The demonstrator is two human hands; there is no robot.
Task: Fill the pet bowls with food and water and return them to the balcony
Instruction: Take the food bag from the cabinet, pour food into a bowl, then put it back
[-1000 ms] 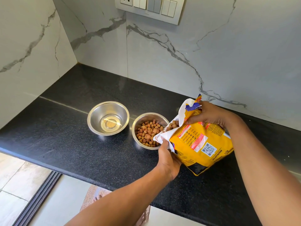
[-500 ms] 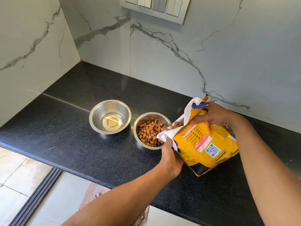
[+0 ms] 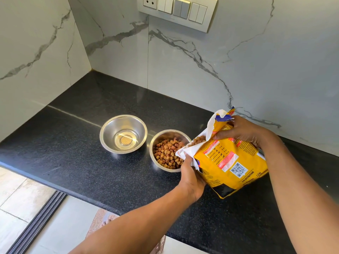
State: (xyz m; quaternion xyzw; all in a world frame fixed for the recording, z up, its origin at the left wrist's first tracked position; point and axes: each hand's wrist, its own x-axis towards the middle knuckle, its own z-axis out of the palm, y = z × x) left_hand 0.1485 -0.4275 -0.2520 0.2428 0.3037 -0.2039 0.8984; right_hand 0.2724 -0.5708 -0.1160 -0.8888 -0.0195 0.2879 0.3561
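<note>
Two steel bowls stand side by side on the black counter [image 3: 73, 162]. The left bowl [image 3: 123, 133] holds no kibble. The right bowl [image 3: 169, 151] is filled with brown kibble. A yellow pet-food bag [image 3: 233, 162] is tilted with its torn white mouth over the right bowl's rim, kibble showing in the opening. My left hand [image 3: 191, 177] grips the bag's lower mouth edge. My right hand [image 3: 240, 131] grips the bag's top near the opening.
Marble-look walls meet in a corner behind the bowls. A switch panel [image 3: 176, 10] hangs on the back wall. Below the counter edge are pale floor tiles, a dark sliding-door track [image 3: 36, 222] and a reddish mat [image 3: 102, 220].
The bag has shifted slightly right and risen a little, its mouth pulling back from the bowl's middle to its rim. Both hands keep their hold.
</note>
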